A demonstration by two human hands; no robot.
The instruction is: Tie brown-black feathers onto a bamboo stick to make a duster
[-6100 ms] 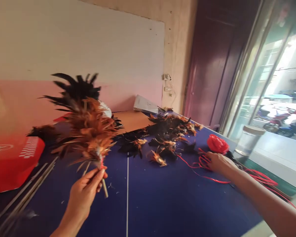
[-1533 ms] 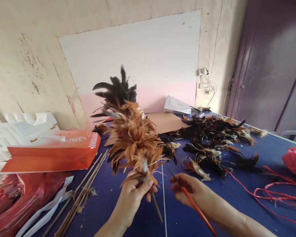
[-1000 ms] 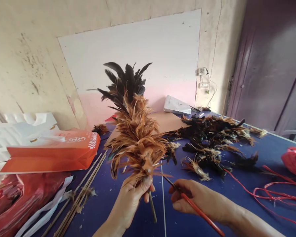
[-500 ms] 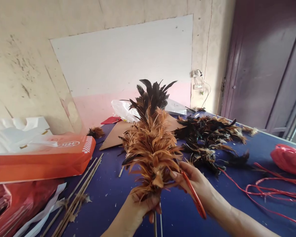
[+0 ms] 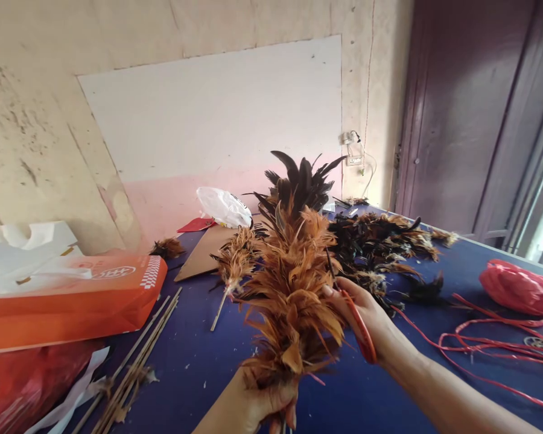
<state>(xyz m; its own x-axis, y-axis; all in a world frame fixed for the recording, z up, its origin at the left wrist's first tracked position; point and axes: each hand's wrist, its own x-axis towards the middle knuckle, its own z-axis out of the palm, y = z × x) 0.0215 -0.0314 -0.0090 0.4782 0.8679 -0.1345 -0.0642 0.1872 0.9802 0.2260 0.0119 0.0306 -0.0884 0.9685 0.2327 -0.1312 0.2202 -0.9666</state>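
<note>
A feather duster [image 5: 294, 283], orange-brown below with black feathers at its top, stands upright in front of me. My left hand [image 5: 269, 398] is closed round its lower end, where the stick shows below the fist. In my right hand [image 5: 366, 313] is a pair of scissors [image 5: 362, 328] with red-orange handles; a dark blade points up along the duster's right side. My right fingertips are at the edge of the feathers; whether they touch them I cannot tell. Just left of the duster lies a smaller feather duster [image 5: 235, 262] on a short stick.
Loose dark feathers [image 5: 380, 235] are heaped at the right back. Pink plastic twine [image 5: 470, 343] trails from a bundle [image 5: 520, 286] at the right. Thin sticks [image 5: 140, 361], an orange-and-white bag [image 5: 117, 295] and red plastic [image 5: 40, 380] lie left on the blue table [image 5: 199, 361]. Cardboard [image 5: 199, 259] lies behind.
The duster has shifted right and tilted slightly in my left hand, showing the smaller duster behind it. My right hand has moved up a little along its side, scissors still held.
</note>
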